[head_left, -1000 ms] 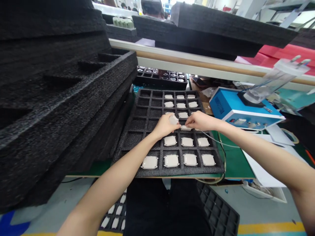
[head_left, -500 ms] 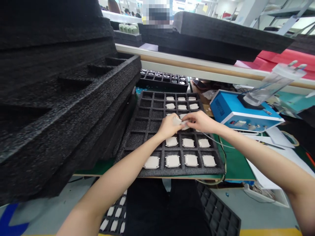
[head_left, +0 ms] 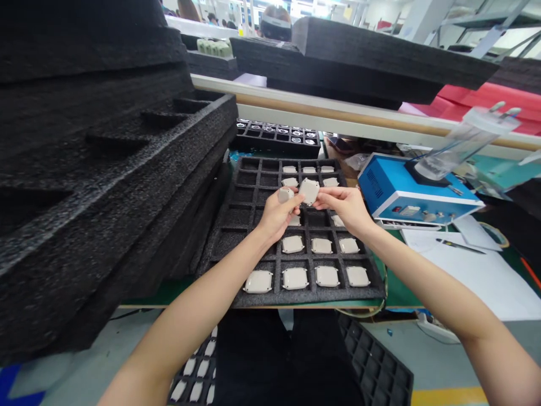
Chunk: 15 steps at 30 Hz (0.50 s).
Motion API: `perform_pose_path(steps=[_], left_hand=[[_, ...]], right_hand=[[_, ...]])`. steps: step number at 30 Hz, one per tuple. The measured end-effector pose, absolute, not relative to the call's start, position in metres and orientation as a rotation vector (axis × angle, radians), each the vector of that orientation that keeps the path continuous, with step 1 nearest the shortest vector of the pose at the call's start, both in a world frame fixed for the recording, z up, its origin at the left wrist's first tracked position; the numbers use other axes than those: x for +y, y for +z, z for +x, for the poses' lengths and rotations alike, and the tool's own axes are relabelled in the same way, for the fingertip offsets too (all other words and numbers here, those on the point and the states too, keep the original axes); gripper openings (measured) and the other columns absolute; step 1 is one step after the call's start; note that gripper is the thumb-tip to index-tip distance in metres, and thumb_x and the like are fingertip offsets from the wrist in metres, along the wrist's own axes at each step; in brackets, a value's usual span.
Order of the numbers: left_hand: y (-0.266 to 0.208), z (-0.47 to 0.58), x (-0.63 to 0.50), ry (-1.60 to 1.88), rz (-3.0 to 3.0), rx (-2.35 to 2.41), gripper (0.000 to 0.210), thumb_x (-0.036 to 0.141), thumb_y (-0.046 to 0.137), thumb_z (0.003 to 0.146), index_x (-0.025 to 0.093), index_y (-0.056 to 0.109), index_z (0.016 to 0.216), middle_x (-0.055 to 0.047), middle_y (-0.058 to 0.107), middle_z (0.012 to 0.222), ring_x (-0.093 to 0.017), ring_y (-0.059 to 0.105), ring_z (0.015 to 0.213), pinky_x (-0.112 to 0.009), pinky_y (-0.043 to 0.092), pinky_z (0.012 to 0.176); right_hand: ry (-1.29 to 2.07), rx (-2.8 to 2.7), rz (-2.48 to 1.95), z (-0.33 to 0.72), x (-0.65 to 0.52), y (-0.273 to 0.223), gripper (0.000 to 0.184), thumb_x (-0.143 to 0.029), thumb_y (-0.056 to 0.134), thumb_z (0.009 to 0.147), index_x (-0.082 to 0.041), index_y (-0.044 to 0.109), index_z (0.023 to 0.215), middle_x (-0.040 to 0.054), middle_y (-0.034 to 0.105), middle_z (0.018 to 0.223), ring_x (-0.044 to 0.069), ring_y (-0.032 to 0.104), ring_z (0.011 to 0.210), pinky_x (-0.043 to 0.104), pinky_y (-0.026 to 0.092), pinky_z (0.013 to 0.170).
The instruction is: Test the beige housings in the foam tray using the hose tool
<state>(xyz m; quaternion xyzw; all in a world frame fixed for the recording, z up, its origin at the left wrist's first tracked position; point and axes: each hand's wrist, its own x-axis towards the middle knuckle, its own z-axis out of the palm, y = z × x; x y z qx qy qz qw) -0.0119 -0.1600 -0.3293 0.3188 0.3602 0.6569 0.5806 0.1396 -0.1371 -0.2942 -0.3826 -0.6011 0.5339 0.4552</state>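
Observation:
A white, squarish watch case (head_left: 309, 192) with lugs at its corners is held up over the black foam tray (head_left: 291, 294). My left hand (head_left: 276, 214) pinches its left edge between thumb and fingers. A second white piece (head_left: 285, 194) sits in the same hand, partly hidden by the fingers. On the right edge of the raised case, my right hand (head_left: 344, 207) closes its thumb and fingertips. Below both hands, similar white cases (head_left: 296, 277) lie singly in the tray's pockets, while several pockets on the left hold nothing.
Tall stacked black foam trays (head_left: 127, 186) rise close on the left. To the right stands a blue machine (head_left: 418, 192) with a clear cylinder (head_left: 448, 144); papers (head_left: 477, 270) and a pen (head_left: 460, 246) lie before it. A rail (head_left: 338, 115) crosses behind.
The watch case has come up from low over the tray and now faces me between both hands. The thin pale cord by my right hand is no longer visible there.

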Motion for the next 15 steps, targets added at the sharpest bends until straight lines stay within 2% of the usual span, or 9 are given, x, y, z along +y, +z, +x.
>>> perform_pose_path(steps=[9, 15], left_hand=[[-0.3263, -0.0113, -0.1627, 1.57, 0.78, 0.848, 0.034, 0.02, 0.081, 0.052, 0.015, 0.053, 0.072, 0.008, 0.05, 0.053, -0.003, 0.045, 0.044, -0.016, 0.037, 0.042], [-0.3306, -0.0113, -0.161, 1.616, 0.86, 0.887, 0.031, 0.018, 0.081, 0.054, 0.015, 0.057, 0.074, 0.007, 0.054, 0.054, -0.003, 0.045, 0.041, -0.016, 0.036, 0.04]], right_hand=[[1.333, -1.466, -0.929, 0.1404, -0.1369, -0.2973, 0.027, -0.036, 0.078, 0.061, -0.014, 0.074, 0.075, 0.0033, 0.071, 0.066, 0.014, 0.067, 0.061, 0.03, 0.058, 0.069], [1.31, -1.46, -0.962, 0.1379, -0.1376, -0.2985, 0.016, -0.027, 0.074, 0.064, -0.013, 0.074, 0.071, 0.0026, 0.07, 0.061, 0.013, 0.067, 0.058, 0.025, 0.058, 0.063]])
